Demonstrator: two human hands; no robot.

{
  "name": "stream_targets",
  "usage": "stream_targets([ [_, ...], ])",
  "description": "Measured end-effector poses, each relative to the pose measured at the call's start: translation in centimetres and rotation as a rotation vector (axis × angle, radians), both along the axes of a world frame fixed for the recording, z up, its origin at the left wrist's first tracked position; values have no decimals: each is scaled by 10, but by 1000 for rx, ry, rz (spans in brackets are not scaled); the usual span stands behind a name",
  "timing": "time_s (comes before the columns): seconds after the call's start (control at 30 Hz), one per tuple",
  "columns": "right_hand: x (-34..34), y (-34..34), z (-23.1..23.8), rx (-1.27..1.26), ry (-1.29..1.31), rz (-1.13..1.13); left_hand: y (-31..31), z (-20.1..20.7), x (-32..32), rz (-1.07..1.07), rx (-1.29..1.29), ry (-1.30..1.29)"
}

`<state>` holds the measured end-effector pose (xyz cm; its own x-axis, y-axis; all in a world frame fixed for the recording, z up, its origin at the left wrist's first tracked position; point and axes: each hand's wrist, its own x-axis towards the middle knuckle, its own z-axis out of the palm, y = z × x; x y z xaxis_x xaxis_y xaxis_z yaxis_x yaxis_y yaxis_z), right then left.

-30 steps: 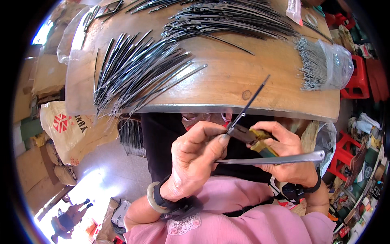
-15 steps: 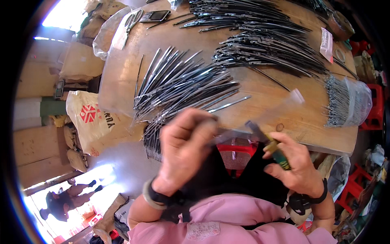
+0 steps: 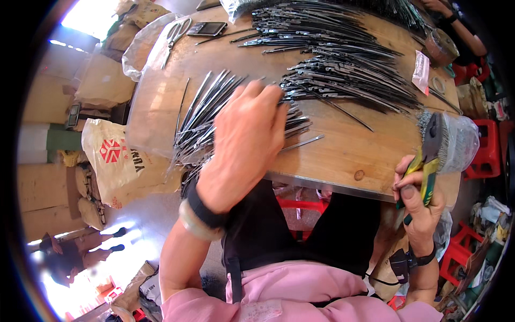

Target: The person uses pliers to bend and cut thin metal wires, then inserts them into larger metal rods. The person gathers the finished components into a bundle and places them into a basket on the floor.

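My right hand [image 3: 420, 196] grips pliers [image 3: 432, 153] by their yellow-and-green handles, with the dark jaws pointing away from me beyond the table's front right edge. Above the nearer pile of thin black metal strips [image 3: 201, 115] is my left hand [image 3: 249, 126], back upward, fingers curled and pressed together. Its fingertips are hidden, and I cannot make out what they hold. A larger heap of the same strips [image 3: 343, 67] spreads across the far middle of the table. Behind the plier jaws, a clear bag of thin wire pieces [image 3: 461, 145] lies at the right edge.
Scissors [image 3: 174, 38] and a phone [image 3: 206, 29] lie at the far left of the wooden table [image 3: 332, 155]. A tape roll [image 3: 441, 47] sits far right, near another person's arm [image 3: 464, 32]. Red stools [image 3: 483, 150] stand to the right. A printed sack [image 3: 120, 161] hangs at left.
My left hand has moved away from me, over the nearer strip pile. My right hand has shifted right with the pliers, their jaws now pointing away. A person's arm has appeared at the far right.
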<state>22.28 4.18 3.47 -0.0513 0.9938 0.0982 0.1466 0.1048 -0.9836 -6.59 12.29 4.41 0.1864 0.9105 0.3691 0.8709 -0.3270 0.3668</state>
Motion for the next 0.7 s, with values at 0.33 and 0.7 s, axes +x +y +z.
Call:
stream_targets([
  [0.33, 85, 10, -13, 182, -881, -195, 62, -44, 43, -94, 207, 264],
  [0.7, 128, 40, -44, 445, -1316, 73, 60, -42, 34, -186, 227, 229],
])
